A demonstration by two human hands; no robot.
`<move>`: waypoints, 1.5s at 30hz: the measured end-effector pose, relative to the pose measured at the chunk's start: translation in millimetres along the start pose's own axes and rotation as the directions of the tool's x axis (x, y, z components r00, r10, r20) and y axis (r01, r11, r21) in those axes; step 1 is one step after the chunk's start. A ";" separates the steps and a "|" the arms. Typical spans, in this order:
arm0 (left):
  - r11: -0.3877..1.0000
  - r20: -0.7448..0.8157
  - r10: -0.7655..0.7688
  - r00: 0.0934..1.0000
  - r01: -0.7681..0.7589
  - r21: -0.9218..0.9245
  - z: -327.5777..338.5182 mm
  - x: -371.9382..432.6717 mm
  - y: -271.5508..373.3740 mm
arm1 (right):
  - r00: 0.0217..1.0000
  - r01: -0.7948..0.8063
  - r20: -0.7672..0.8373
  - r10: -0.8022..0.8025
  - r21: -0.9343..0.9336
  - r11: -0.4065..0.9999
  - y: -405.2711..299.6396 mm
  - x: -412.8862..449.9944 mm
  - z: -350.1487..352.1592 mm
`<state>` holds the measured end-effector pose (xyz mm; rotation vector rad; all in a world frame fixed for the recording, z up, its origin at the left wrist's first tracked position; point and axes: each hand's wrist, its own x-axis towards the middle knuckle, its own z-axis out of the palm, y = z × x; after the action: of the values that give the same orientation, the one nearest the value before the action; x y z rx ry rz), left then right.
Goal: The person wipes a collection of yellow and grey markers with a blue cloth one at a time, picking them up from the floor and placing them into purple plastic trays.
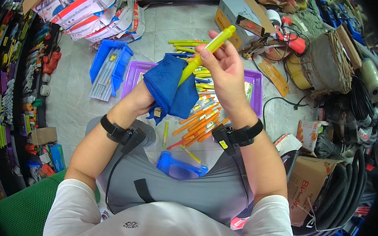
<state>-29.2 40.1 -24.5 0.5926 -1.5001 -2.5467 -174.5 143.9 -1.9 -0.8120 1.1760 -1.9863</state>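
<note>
My right hand (225, 67) holds a yellow-green plastic tube (212, 49) between thumb and fingers, tilted with its rounded end up and to the right. The tube's lower end rests in a blue cloth (168, 86). The cloth is draped over my left hand (140, 97), whose fingers are mostly hidden under it. Beneath both hands a purple plastic tray (258, 90) holds several yellow-green and blue tubes, partly covered by the cloth. Several orange tubes (196, 127) lie in a loose pile at its near edge, with a red one (176, 145) among them.
A blue bin (121, 63) with clear tubes stands left of the tray, a blue plastic piece (181, 169) between my legs. White sacks (93, 12) are at the upper left. A grey carton (233, 15) is beyond, coiled black hose (340, 198) at right, a green mesh seat (33, 202) lower left.
</note>
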 end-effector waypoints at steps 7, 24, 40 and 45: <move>0.995 -0.096 0.061 0.994 -0.052 0.090 1.6 2.7 -3.8 | 0.993 -0.116 -0.019 0.115 -0.091 0.989 7.9 -1.3 -6.1; 0.932 0.067 0.114 0.991 -0.084 -0.352 -12.9 9.1 -6.8 | 0.994 0.007 -0.111 0.000 0.062 0.998 -6.7 0.2 -9.9; 0.890 -0.382 0.269 0.884 -0.380 -0.252 -36.7 12.1 -0.5 | 0.898 -0.310 0.214 0.384 -0.310 0.899 18.0 -19.6 19.6; 0.865 -0.413 0.229 0.882 -0.379 -0.329 -32.6 10.1 5.0 | 0.760 -0.603 0.216 0.613 -0.120 0.789 5.5 -16.2 20.2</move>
<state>-26.1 8.1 -37.0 0.6499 -0.8346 -2.2395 -148.1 145.2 -1.6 -0.5695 1.1514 -1.2841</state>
